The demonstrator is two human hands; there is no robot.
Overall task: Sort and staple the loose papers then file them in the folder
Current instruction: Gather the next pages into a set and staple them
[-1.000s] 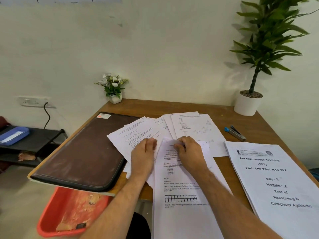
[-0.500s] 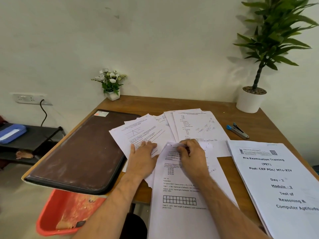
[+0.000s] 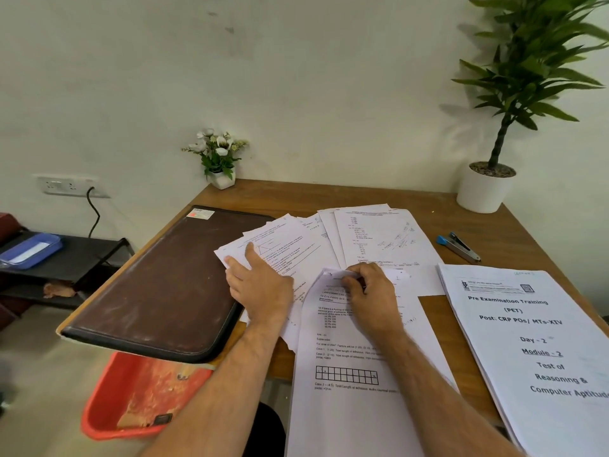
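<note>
Loose printed papers (image 3: 379, 239) lie fanned across the middle of the wooden table (image 3: 329, 196). My left hand (image 3: 260, 285) rests flat with spread fingers on the left sheets (image 3: 283, 242), next to the brown folder (image 3: 161, 285). My right hand (image 3: 372, 291) pinches the curled top edge of the nearest sheet (image 3: 349, 384), which hangs over the table's front edge. A blue and grey stapler (image 3: 459, 247) lies at the right, behind a thick stapled booklet (image 3: 534, 344).
A small white flower pot (image 3: 222, 179) stands at the back left corner and a tall potted plant (image 3: 486, 189) at the back right. A red bin (image 3: 138, 394) sits on the floor under the folder. A black shelf with a blue box (image 3: 31, 250) is at left.
My left hand has slid left and forward across the sheets toward the folder, fingers now spread. My right hand keeps its pinch on the near sheet's top edge.
</note>
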